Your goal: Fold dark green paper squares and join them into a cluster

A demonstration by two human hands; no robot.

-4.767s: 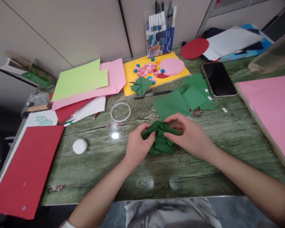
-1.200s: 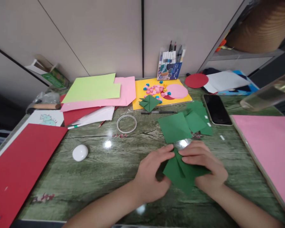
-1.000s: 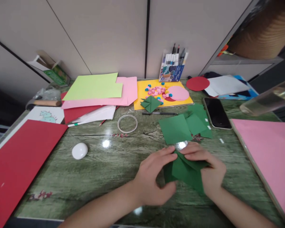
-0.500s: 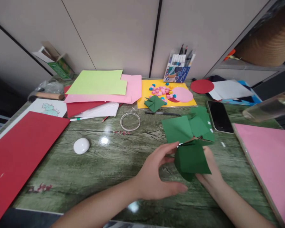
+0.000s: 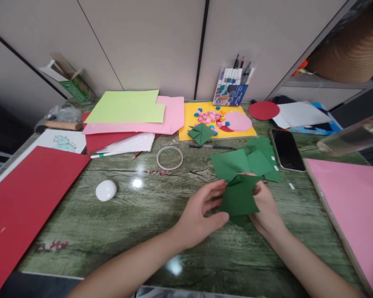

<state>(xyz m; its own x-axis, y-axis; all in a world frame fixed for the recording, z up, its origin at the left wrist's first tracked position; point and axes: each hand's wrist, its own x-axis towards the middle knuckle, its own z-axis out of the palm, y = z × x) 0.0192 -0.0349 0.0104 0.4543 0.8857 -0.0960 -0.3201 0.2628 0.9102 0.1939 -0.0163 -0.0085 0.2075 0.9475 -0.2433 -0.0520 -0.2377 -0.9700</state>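
Observation:
Folded dark green paper (image 5: pixel 240 196) is held above the table, its left side bent. My right hand (image 5: pixel 267 207) grips it from behind at the right; some of those fingers are hidden by the sheet. At the left edge is my left hand (image 5: pixel 197 217), its thumb and curved fingers apart, the tips at or close against the paper. Just beyond lie other green paper pieces (image 5: pixel 230 163), some cut and overlapping. A folded green paper piece (image 5: pixel 201 133) rests on a yellow sheet (image 5: pixel 186 109) farther back.
A phone (image 5: pixel 287 150) and a pink pad (image 5: pixel 351 198) are at right. Left are a red sheet (image 5: pixel 27 198) and a white rounded object (image 5: pixel 106 190). Tape (image 5: pixel 170 158), a dark pen (image 5: pixel 211 146), stacked coloured paper (image 5: pixel 127 107) and a marker pack (image 5: pixel 231 87) are behind.
The held green paper has moved slightly left and away from me, turning a little. My left thumb has come up to the paper's lower left edge.

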